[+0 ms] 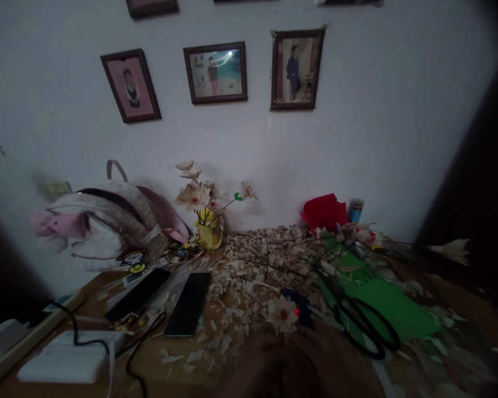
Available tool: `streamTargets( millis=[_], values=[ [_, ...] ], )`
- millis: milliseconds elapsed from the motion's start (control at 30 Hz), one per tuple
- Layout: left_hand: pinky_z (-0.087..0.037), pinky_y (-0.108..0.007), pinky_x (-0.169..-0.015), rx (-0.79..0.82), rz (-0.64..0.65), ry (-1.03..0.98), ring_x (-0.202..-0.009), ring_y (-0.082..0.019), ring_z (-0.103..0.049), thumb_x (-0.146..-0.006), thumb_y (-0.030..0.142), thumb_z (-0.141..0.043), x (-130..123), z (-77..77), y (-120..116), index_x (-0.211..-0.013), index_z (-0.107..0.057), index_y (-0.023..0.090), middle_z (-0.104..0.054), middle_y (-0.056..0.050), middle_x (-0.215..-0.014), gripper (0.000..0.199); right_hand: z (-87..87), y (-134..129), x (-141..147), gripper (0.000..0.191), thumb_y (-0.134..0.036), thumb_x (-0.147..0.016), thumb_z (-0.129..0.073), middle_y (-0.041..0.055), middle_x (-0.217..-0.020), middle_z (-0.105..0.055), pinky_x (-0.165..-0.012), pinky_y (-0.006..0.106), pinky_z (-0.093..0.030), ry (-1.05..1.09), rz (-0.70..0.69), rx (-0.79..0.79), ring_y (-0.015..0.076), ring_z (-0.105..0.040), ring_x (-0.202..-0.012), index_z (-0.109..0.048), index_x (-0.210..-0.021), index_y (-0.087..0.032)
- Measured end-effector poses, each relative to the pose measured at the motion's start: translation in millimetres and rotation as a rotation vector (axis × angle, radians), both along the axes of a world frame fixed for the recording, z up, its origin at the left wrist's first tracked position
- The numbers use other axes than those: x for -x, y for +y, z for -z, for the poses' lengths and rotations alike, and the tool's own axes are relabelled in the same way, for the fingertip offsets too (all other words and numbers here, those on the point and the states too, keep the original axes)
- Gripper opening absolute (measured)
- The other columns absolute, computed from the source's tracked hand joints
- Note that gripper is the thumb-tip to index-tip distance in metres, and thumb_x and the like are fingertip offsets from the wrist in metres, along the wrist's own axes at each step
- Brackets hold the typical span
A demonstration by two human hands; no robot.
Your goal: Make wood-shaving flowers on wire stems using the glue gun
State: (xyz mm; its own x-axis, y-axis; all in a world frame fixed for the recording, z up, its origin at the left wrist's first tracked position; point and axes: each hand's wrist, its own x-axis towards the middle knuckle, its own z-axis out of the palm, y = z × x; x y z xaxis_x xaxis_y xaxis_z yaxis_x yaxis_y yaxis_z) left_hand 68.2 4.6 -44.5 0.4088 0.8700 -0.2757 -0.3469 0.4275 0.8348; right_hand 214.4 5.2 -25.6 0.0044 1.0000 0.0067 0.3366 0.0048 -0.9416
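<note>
At the bottom centre, a cream petalled handmade flower [282, 316] with a reddish middle faces up between my hands. My left hand [257, 356] is closed around its lower part from the left. From the other side my right hand [318, 351] closes on it just under the petals. Both hands are dark and blurred, and the stem is mostly hidden. Just behind the flower lies a blue glue gun [302, 309] with a small red light. Black-handled scissors [367, 326] rest to the right of my right hand.
Loose pale petals [261, 254] cover the table's middle. Green sheet [382, 293] and red material [326, 213] lie right. A yellow pot [210, 232] holds finished flowers. Phones [188, 304], a white box [72, 356], black cables [135, 354] and a backpack [112, 221] are left.
</note>
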Motion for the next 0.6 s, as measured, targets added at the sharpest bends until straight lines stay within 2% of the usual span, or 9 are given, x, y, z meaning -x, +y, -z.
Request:
streamTargets(
  millis=[100, 167, 267, 367, 467, 600],
  values=[
    [-0.032, -0.027, -0.063, 0.047, -0.001, 0.010, -0.056, -0.011, -0.049, -0.053, 0.022, -0.070, -2, -4.8, 1, -0.059, -0.061, 0.016, -0.055, 0.004, -0.056, 0.013, -9.9, -1, -1, 0.022, -0.017, -0.066, -0.052, 0.0064, -0.089, -0.073, -0.077, 0.029, -0.054, -0.018, 0.017, 0.060, 0.0215, -0.067, -0.087, -0.073, -0.073, -0.020],
    [-0.032, -0.026, -0.063, 0.049, -0.020, -0.030, -0.055, -0.010, -0.048, -0.050, 0.024, -0.072, -4, -8.8, 0, -0.057, -0.060, 0.016, -0.054, 0.005, -0.054, 0.016, -8.7, -2, -3, 0.022, -0.018, -0.067, -0.052, 0.0054, -0.088, -0.073, -0.077, 0.029, -0.053, -0.033, 0.029, 0.031, 0.0211, -0.067, -0.086, -0.073, -0.074, -0.021],
    [-0.033, -0.026, -0.064, 0.003, 0.001, -0.023, -0.056, -0.010, -0.048, -0.052, 0.027, -0.074, -4, -9.9, 1, -0.057, -0.061, 0.015, -0.055, 0.004, -0.055, 0.018, 1.8, -3, -10, 0.023, -0.021, -0.068, -0.054, 0.0051, -0.094, -0.072, -0.081, 0.029, -0.052, -0.072, -0.022, -0.064, 0.0216, -0.065, -0.091, -0.073, -0.080, -0.023],
    [-0.034, -0.028, -0.065, -0.036, -0.005, 0.055, -0.059, -0.012, -0.048, -0.055, 0.029, -0.072, -1, -2.1, 3, -0.059, -0.062, 0.015, -0.055, 0.003, -0.058, 0.018, 14.4, -2, -19, 0.028, -0.020, -0.065, -0.057, 0.0040, -0.100, -0.071, -0.086, 0.031, -0.050, -0.118, -0.113, -0.152, 0.0233, -0.063, -0.096, -0.073, -0.087, -0.026],
    [-0.035, -0.028, -0.067, -0.061, -0.038, 0.124, -0.062, -0.013, -0.049, -0.055, 0.029, -0.072, 2, 2.9, 4, -0.061, -0.062, 0.016, -0.055, 0.003, -0.060, 0.017, 22.7, -2, -25, 0.031, -0.021, -0.062, -0.058, 0.0040, -0.102, -0.070, -0.088, 0.033, -0.049, -0.129, -0.142, -0.179, 0.0255, -0.062, -0.098, -0.073, -0.088, -0.027],
    [-0.036, -0.029, -0.065, -0.044, -0.018, 0.147, -0.058, -0.012, -0.047, -0.054, 0.030, -0.072, 2, -8.3, 2, -0.058, -0.063, 0.015, -0.052, 0.004, -0.054, 0.017, 27.2, -3, -25, 0.031, -0.024, -0.057, -0.063, 0.0019, -0.102, -0.069, -0.090, 0.035, -0.047, 0.002, -0.123, -0.142, 0.0270, -0.060, -0.100, -0.072, -0.086, -0.031]
  ],
)
